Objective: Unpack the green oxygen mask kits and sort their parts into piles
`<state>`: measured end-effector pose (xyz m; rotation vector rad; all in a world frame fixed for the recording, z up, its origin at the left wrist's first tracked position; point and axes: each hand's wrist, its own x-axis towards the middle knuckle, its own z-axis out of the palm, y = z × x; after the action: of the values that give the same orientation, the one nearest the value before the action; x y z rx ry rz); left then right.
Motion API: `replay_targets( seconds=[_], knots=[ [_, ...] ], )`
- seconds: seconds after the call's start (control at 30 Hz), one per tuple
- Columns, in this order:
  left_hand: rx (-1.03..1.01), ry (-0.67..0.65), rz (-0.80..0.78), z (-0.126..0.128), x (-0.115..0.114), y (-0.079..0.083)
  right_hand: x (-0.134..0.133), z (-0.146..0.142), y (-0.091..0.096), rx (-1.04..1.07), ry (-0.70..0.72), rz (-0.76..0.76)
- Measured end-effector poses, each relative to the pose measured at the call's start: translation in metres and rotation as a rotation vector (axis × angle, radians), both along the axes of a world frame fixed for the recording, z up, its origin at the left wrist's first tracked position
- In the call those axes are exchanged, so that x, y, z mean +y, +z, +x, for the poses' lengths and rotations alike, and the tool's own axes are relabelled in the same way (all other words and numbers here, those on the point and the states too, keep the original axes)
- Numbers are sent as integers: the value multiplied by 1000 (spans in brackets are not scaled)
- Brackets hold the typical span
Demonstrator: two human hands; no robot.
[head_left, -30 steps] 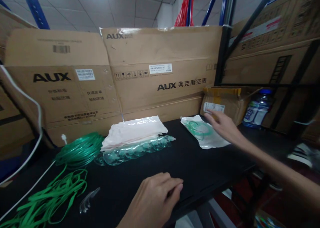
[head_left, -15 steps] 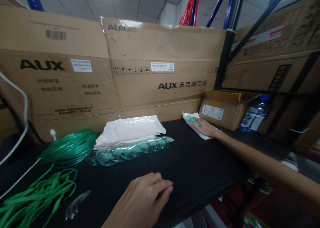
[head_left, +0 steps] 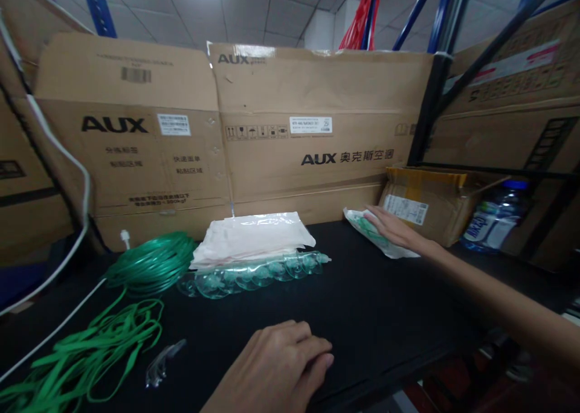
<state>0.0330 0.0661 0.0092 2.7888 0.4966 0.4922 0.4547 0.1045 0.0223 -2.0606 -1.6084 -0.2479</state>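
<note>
My left hand (head_left: 281, 364) rests on the black tabletop near its front edge, fingers loosely curled together and holding nothing. Farther right, my right hand (head_left: 392, 227) lies over a white plastic pouch (head_left: 403, 249) with something clear green (head_left: 366, 224) inside. The fingers are stretched out on top, hiding part of the pouch. Between the hands and the boxes, a row of nested clear green oxygen masks (head_left: 254, 275) lies on its side. Behind the masks is a stack of flat white pouches (head_left: 258, 232).
Left on the table (head_left: 357, 304) are coiled green tubing (head_left: 149, 265), tangled green elastic straps (head_left: 99, 346) and small clear strips (head_left: 164, 363). Large cardboard boxes (head_left: 272, 177) form a back wall. A smaller box (head_left: 426, 201) and a blue-capped bottle (head_left: 493, 220) stand at right.
The view has shifted, so the scene sits farther right in the picture. My right hand has flattened and its fingers have lifted somewhat over the pouch. The left hand stays resting on the table.
</note>
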Motion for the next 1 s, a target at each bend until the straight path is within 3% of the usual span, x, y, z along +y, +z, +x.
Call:
replay_targets(
  seconds=[0.13,0.27,0.4,0.53,0.67,0.8,0.9,1.0],
  knots=[
    [65,37,-66,-27,-1,25,-24,-70,28,3,146,128],
    [61,269,-125,-81,6,61,-43,-164,40,-38,508,253],
    [-2,547,-45,-126,22,83,-45,-254,31,-72,879,123],
    [-12,642,35,-136,41,77,-38,-304,18,-199,1016,-62],
    [9,565,-40,-127,53,64,-37,-294,15,-177,985,-87],
    [4,476,-68,-112,56,54,-37,-237,19,-16,735,89],
    [-58,436,22,-89,50,43,-35,-192,10,-3,560,121],
    [-97,374,137,-54,39,32,-33,-171,-6,6,517,73]
  ],
)
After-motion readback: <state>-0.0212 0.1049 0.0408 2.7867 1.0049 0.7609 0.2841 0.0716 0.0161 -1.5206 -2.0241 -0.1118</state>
